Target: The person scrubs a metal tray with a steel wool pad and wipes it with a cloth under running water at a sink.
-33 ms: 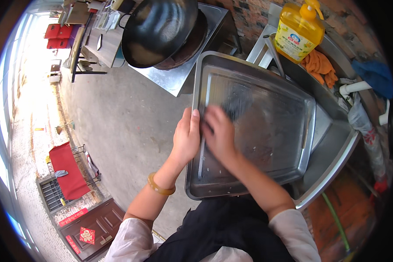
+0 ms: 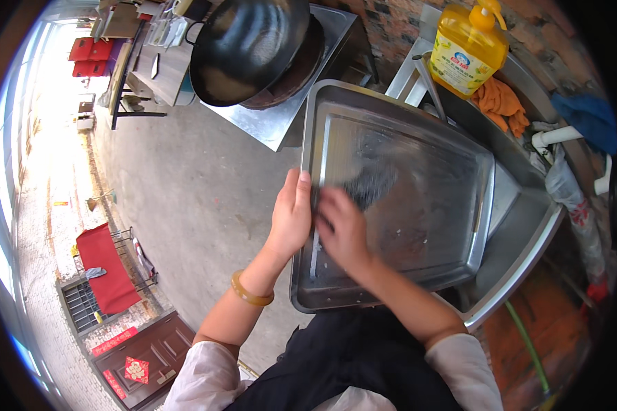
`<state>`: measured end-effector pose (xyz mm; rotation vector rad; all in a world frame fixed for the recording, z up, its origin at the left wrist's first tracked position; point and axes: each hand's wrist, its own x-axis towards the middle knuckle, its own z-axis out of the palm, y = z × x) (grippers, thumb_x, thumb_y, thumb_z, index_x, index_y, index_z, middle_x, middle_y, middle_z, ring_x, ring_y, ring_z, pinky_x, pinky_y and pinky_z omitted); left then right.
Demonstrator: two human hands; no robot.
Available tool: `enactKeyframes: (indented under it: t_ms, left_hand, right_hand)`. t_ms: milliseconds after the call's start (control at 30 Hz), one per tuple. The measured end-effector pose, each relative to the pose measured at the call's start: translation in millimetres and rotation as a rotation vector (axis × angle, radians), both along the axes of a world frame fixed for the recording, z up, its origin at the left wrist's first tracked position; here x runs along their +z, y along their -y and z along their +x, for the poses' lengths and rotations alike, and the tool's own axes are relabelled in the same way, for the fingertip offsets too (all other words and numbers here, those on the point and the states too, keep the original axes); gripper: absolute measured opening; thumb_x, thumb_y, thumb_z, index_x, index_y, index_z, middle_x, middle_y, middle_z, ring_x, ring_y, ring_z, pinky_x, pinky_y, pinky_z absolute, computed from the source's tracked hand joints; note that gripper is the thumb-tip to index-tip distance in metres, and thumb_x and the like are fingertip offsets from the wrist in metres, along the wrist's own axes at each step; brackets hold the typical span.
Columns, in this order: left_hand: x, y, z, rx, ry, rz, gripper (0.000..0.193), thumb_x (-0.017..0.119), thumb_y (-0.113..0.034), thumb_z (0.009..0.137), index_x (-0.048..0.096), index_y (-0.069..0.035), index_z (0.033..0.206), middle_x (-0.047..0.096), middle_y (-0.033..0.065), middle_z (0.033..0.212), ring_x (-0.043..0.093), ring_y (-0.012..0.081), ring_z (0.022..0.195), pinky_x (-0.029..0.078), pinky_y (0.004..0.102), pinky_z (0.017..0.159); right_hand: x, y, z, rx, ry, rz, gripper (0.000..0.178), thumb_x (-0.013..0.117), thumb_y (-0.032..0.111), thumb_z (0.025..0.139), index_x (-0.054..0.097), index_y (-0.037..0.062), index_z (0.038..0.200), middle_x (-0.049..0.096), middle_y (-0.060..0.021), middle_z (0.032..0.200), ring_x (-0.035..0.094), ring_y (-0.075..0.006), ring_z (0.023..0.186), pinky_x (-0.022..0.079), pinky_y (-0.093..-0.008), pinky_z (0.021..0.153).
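A large rectangular metal tray [image 2: 418, 198] tilts across the sink's near side, wet inside, with a dark smeared patch and a few small pale bits on its bottom. My left hand [image 2: 291, 212] is closed round the tray's left rim, its thumb lying over the edge; a tan bangle [image 2: 251, 290] circles that wrist. Inside the tray, close to the same rim, is my right hand [image 2: 344, 229], its bent fingers against the inner side. Motion smears the fingertips, and whether they hold anything is hidden.
Behind the tray is a metal sink [image 2: 521, 236] with a yellow pump bottle [image 2: 467, 51], an orange cloth [image 2: 502, 103], a blue cloth [image 2: 588, 122] and a white pipe [image 2: 559, 137]. A black wok [image 2: 250, 51] sits on a metal stove [image 2: 271, 127]; a table [image 2: 161, 68] stands far left.
My right hand has slid slightly toward me along the tray's left side. My left hand keeps its hold on the rim.
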<state>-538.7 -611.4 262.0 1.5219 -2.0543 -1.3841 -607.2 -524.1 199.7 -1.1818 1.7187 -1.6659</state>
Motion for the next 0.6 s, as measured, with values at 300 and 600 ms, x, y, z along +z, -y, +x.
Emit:
enactKeyframes:
  t_ms: [300, 600]
  left_hand:
    - [7, 1, -12, 0.111, -0.211, 0.380, 0.051, 0.028, -0.037, 0.101, 0.027, -0.009, 0.144, 0.039, 0.0054, 0.140, 0.037, 0.0157, 0.127, 0.028, 0.0297, 0.107]
    - [3, 4, -10, 0.141, -0.274, 0.411, 0.050, 0.027, -0.035, 0.101, 0.031, -0.008, 0.143, 0.040, 0.0080, 0.140, 0.037, 0.0179, 0.127, 0.028, 0.0297, 0.106]
  right_hand:
    - [-11, 92, -52, -0.251, 0.337, -0.079, 0.013, 0.059, 0.010, 0.083, 0.055, 0.0021, 0.093, 0.056, -0.0166, 0.085, 0.057, -0.0355, 0.078, 0.046, -0.0404, 0.066]
    - [10, -37, 23, 0.101, 0.170, -0.020, 0.016, 0.068, 0.005, 0.074, 0.056, 0.0001, 0.084, 0.055, -0.0160, 0.107, 0.059, -0.0332, 0.089, 0.049, -0.0380, 0.077]
